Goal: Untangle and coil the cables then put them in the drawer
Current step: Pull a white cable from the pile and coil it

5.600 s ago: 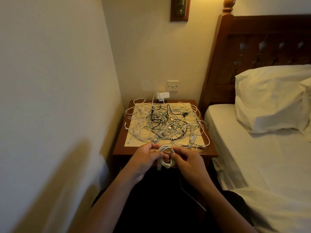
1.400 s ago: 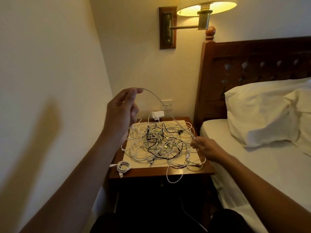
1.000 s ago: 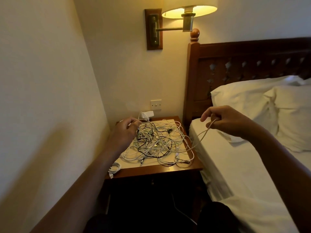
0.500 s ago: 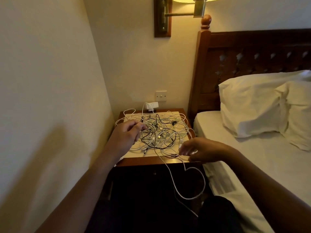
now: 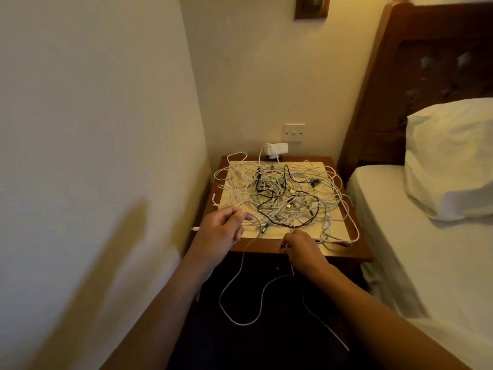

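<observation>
Left hand has drawn back from tangle, pinching white cable.

Pretty plain: left hand and right hand are bare, forearms bare right up to the frame edge. Dark clothing over the lap, too dim for detail.

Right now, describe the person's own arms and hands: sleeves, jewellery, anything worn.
Both are bare. The left hand and left forearm show no sleeve, glove, watch or ring, nor do the right hand and right forearm. Dim light could hide a thin ring.
</observation>
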Motion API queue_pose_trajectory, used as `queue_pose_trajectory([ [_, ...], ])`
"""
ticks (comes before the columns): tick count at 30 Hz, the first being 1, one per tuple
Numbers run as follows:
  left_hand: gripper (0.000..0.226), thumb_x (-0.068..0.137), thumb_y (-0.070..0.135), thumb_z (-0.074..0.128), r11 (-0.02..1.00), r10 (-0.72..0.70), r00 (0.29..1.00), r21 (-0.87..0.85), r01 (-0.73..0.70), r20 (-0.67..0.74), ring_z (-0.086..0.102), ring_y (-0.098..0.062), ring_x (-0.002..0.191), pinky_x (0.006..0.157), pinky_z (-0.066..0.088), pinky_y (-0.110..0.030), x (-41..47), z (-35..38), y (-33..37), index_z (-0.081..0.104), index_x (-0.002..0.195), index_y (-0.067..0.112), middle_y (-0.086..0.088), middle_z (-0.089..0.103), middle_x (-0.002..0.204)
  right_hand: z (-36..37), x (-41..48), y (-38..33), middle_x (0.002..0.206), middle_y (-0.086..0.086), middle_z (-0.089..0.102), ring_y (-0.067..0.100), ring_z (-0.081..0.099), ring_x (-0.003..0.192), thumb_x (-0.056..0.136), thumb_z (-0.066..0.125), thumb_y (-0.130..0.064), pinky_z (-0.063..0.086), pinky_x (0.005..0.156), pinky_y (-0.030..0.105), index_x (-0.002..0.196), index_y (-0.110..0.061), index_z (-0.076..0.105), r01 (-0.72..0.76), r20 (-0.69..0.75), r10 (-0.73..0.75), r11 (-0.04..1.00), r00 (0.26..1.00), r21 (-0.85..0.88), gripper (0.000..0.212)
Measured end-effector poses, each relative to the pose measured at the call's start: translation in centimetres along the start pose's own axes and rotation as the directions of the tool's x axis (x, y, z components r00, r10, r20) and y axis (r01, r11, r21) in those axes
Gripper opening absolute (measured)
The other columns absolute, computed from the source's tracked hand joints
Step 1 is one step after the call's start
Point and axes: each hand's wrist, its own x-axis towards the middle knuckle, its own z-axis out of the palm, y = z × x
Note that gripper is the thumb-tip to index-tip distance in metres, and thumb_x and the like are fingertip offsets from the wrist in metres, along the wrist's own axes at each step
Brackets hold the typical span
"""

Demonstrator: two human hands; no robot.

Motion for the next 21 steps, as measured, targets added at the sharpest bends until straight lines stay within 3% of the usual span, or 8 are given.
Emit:
queue_pose_trajectory([
  [5,0.027,0.107,0.017,0.050,0.999,-0.018,1.000,-0.031,0.018,0.022,0.037,-0.009,0.048,0.044,0.031,-0.016,0.2,0.6,-0.3,0.074,0.098,0.008,-0.002,0.048,0.060,-1.2,-1.9,1.5,0.109,0.007,0.064,0.029,0.061,0.103,0.091,0.059,-0.001,0.041,0.076,0.029,0.107,-0.016,0.074,-0.045,-0.033,0.046,0.999,0.998,0.027,0.027],
  [9,0.028,0.108,0.020,0.047,1.000,-0.021,0.993,-0.008,0.022,0.117,0.041,-0.012,0.050,0.047,0.034,-0.017,-0.2,0.5,0.5,0.074,0.107,0.011,-0.005,0.055,0.065,-2.4,-4.9,3.2,0.094,-0.002,0.070,0.022,0.068,0.094,0.080,0.066,0.003,0.053,0.077,0.032,0.094,-0.024,0.076,-0.062,0.029,0.059,0.989,0.998,0.133,0.032],
  [11,0.028,0.109,0.022,0.047,1.000,-0.008,0.980,0.013,0.005,0.199,0.045,-0.014,0.052,0.047,0.036,-0.017,-0.3,0.5,1.2,0.074,0.112,0.014,-0.007,0.057,0.068,-4.3,-6.8,3.1,0.096,-0.007,0.072,0.013,0.069,0.093,0.078,0.070,-0.001,0.059,0.083,0.038,0.096,-0.029,0.074,-0.029,0.064,0.015,0.975,0.998,0.220,0.034],
  [13,0.026,0.108,0.024,0.049,0.999,0.011,0.956,0.041,-0.024,0.293,0.050,-0.015,0.053,0.047,0.039,-0.016,-0.3,1.3,2.2,0.073,0.118,0.017,-0.008,0.060,0.070,-7.4,-8.4,1.3,0.113,-0.009,0.071,0.007,0.068,0.105,0.081,0.072,-0.008,0.058,0.091,0.034,0.115,-0.027,0.070,0.001,0.067,-0.035,0.892,0.997,0.452,0.039],
  [16,0.023,0.105,0.027,0.056,0.981,0.086,0.941,0.137,-0.138,0.328,0.055,-0.016,0.054,0.052,0.045,-0.021,0.3,2.9,4.0,0.072,0.121,0.022,-0.005,0.066,0.069,-12.5,-10.1,-2.5,0.120,-0.005,0.072,0.009,0.068,0.114,0.094,0.065,-0.009,0.055,0.098,0.029,0.129,-0.022,0.064,0.032,0.092,-0.158,0.641,0.983,0.767,0.038],
  [18,0.017,0.103,0.029,0.061,0.935,0.192,0.949,0.246,-0.254,0.249,0.056,-0.012,0.052,0.052,0.046,-0.024,1.1,3.2,5.0,0.075,0.111,0.026,0.002,0.066,0.064,-15.1,-10.6,-4.0,0.105,0.005,0.075,0.020,0.072,0.100,0.104,0.053,-0.008,0.058,0.093,0.035,0.127,-0.014,0.066,-0.013,0.140,-0.202,0.524,0.969,0.852,0.027],
  [21,0.018,0.100,0.038,0.063,0.858,0.237,0.942,0.404,-0.318,0.240,0.051,-0.008,0.048,0.054,0.042,-0.028,2.3,2.1,6.0,0.074,0.091,0.028,0.005,0.064,0.059,-17.7,-10.5,-4.3,0.073,-0.001,0.059,0.013,0.055,0.064,0.109,0.047,-0.019,0.051,0.063,0.029,0.114,-0.012,0.073,0.088,-0.001,-0.150,0.573,0.989,0.815,0.027],
])
